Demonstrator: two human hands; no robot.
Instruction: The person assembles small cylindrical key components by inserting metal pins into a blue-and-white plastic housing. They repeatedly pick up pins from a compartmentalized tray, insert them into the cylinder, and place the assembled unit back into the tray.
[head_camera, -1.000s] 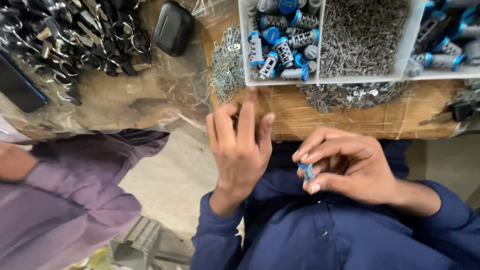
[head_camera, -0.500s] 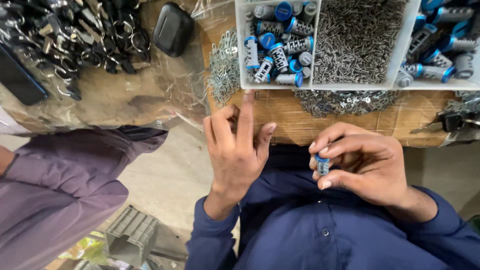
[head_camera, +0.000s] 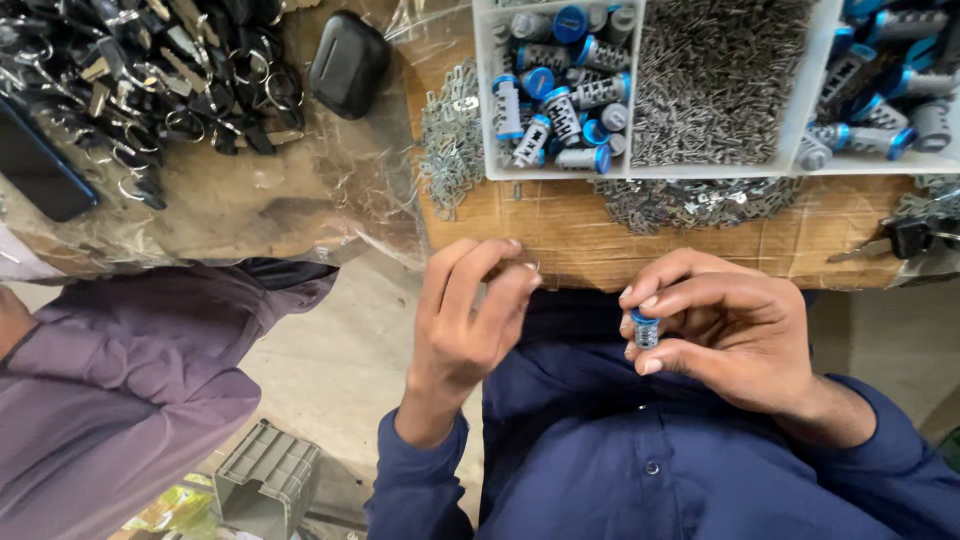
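Your right hand (head_camera: 735, 335) sits low at centre right, just below the near edge of the tabletop (head_camera: 600, 235). Its fingers (head_camera: 665, 290) and thumb are clamped on a small grey lock cylinder with a blue cap (head_camera: 646, 328), held upright, cap end toward the camera. The cylinder is in front of your dark blue shirt (head_camera: 620, 460), off the tabletop.

Your left hand (head_camera: 470, 320) is just left of it, the two hands near each other but apart. Its fingertips (head_camera: 520, 275) are curled and drawn together at the tabletop's edge; you cannot tell from this view whether something small is pinched between them.

Far side of the hands: a white divided tray (head_camera: 628, 172) on the tabletop. Left compartment holds more blue-capped cylinders (head_camera: 560, 110), middle one a heap of thin metal pins (head_camera: 715, 75), right one more cylinders (head_camera: 880, 90). Loose flat metal plates (head_camera: 450, 140) lie left of the tray and along its near wall.

Far left: a pile of black-headed keys on rings (head_camera: 130, 70) on clear plastic sheet, a black pouch (head_camera: 348, 62) beside them, a dark phone (head_camera: 35, 170) at the edge. A second person's purple sleeve (head_camera: 130, 360) fills the near left. A grey plastic crate (head_camera: 265, 480) stands on the floor below.
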